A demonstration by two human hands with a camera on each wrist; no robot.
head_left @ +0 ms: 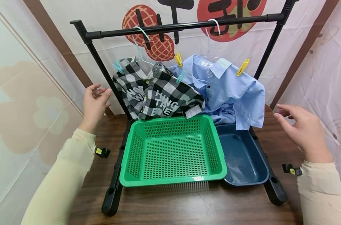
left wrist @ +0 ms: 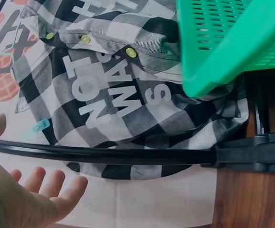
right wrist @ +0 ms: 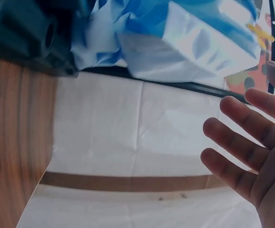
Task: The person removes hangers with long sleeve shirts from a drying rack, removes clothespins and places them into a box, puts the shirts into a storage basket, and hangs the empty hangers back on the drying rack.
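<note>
hands point(head_left: 95, 104) point(head_left: 305, 132) flanking rack point(head_left: 103, 72), rail point(head_left: 184, 26) crosswise, shirts point(head_left: 173, 89) point(head_left: 229, 84) collar-up

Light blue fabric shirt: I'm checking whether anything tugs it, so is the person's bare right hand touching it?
Apart. The head view shows brown wooden tabletop between the right hand and the light blue shirt.
</note>
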